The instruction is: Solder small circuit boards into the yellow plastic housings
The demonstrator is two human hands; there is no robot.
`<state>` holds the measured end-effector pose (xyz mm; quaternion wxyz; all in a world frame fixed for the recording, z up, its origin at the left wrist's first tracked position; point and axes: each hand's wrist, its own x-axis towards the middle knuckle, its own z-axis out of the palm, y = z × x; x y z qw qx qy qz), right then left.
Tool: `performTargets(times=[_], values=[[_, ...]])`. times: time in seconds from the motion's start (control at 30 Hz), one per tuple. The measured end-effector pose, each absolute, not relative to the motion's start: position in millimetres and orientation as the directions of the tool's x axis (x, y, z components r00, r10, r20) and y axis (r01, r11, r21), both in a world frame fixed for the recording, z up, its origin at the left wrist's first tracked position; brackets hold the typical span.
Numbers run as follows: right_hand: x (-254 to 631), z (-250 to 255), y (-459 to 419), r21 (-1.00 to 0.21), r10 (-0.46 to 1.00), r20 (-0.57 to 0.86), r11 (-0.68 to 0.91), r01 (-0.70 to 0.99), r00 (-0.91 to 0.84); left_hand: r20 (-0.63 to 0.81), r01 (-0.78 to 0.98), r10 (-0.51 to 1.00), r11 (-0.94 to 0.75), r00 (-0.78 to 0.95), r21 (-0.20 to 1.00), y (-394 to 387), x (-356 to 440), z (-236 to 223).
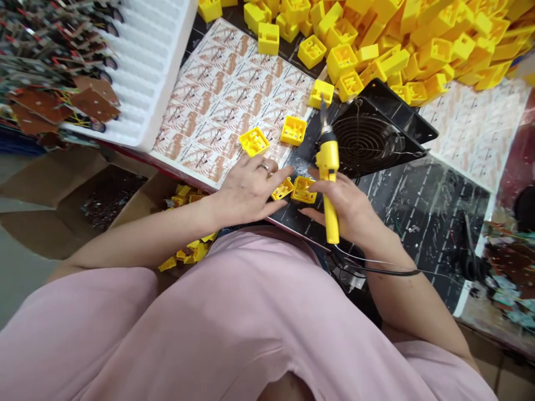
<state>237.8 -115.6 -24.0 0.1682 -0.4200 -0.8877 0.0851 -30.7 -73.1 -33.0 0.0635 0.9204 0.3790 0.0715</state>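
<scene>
In my right hand (346,209) is a yellow soldering gun (329,167), its metal tip pointing away from me across the table. Fingers of that same hand reach a small open yellow plastic box (304,190) at the table's near edge. My left hand (248,189), with a ring on one finger, has thumb and forefinger on either side of a second yellow plastic box (282,190). Just beyond my left hand lie two more open boxes, one yellow box (254,141) and another yellow box (293,130), with small metal parts inside.
A black fan (361,136) stands right of the gun. Yellow boxes (376,44) are heaped at the back. A white foam tray (142,72) lies left, beside wired circuit boards (45,106). Scissors (470,250) lie right. An open carton (37,189) is below left.
</scene>
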Motion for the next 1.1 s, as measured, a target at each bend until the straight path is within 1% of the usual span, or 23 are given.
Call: performTargets(times=[0.07, 0.13, 0.2, 0.3, 0.37, 0.43, 0.5, 0.57, 0.63, 0.7, 0.73, 0.8, 0.9, 0.97, 1.03, 1.1], values=[[236, -31, -114, -0.253, 0.779, 0.232, 0.626, 0.737, -0.582, 0.073, 0.663, 0.684, -0.723, 0.726, 0.194, -72, -33, -33], [234, -36, -117, -0.167, 0.805, 0.259, 0.582, 0.796, -0.534, 0.062, 0.603, 0.631, -0.762, 0.773, 0.235, -70, -39, -33], [232, -38, -123, -0.113, 0.809, 0.289, 0.56, 0.821, -0.512, 0.057, 0.534, 0.568, -0.799, 0.821, 0.278, -70, -46, -32], [231, -32, -129, -0.132, 0.77, 0.331, 0.61, 0.782, -0.545, 0.098, 0.47, 0.524, -0.82, 0.846, 0.328, -68, -54, -32], [231, -23, -126, -0.138, 0.769, 0.392, 0.591, 0.794, -0.504, 0.162, 0.516, 0.582, -0.796, 0.797, 0.318, -59, -59, -31], [230, -15, -115, -0.139, 0.786, 0.433, 0.541, 0.829, -0.441, 0.208, 0.648, 0.702, -0.71, 0.681, 0.276, -46, -62, -31], [223, -9, -95, -0.153, 0.808, 0.386, 0.532, 0.833, -0.445, 0.196, 0.769, 0.801, -0.598, 0.565, 0.225, -32, -62, -31], [212, -11, -68, -0.167, 0.813, 0.286, 0.564, 0.809, -0.507, 0.111, 0.835, 0.853, -0.522, 0.51, 0.175, -22, -58, -29], [198, -18, -38, -0.124, 0.811, 0.227, 0.573, 0.81, -0.539, 0.007, 0.858, 0.867, -0.495, 0.499, 0.139, -17, -53, -26], [187, -27, -13, -0.062, 0.816, 0.193, 0.564, 0.824, -0.544, -0.057, 0.854, 0.857, -0.501, 0.512, 0.139, -18, -51, -22], [182, -31, -4, -0.044, 0.815, 0.175, 0.566, 0.823, -0.552, -0.062, 0.848, 0.851, -0.51, 0.522, 0.145, -18, -51, -20], [177, -34, 5, -0.024, 0.824, 0.14, 0.557, 0.83, -0.548, -0.042, 0.846, 0.851, -0.514, 0.524, 0.144, -20, -54, -18], [178, -25, 0, -0.017, 0.866, 0.097, 0.494, 0.869, -0.49, -0.012, 0.859, 0.865, -0.497, 0.502, 0.123, -17, -59, -20], [182, -13, -9, -0.028, 0.878, 0.073, 0.477, 0.879, -0.474, -0.029, 0.841, 0.848, -0.52, 0.529, 0.146, -13, -61, -23], [186, -4, -17, -0.063, 0.844, 0.042, 0.537, 0.842, -0.535, -0.081, 0.81, 0.812, -0.559, 0.578, 0.174, -9, -61, -24], [190, 1, -21, -0.111, 0.788, 0.011, 0.613, 0.783, -0.615, -0.142, 0.813, 0.802, -0.562, 0.58, 0.152, -7, -60, -24]])
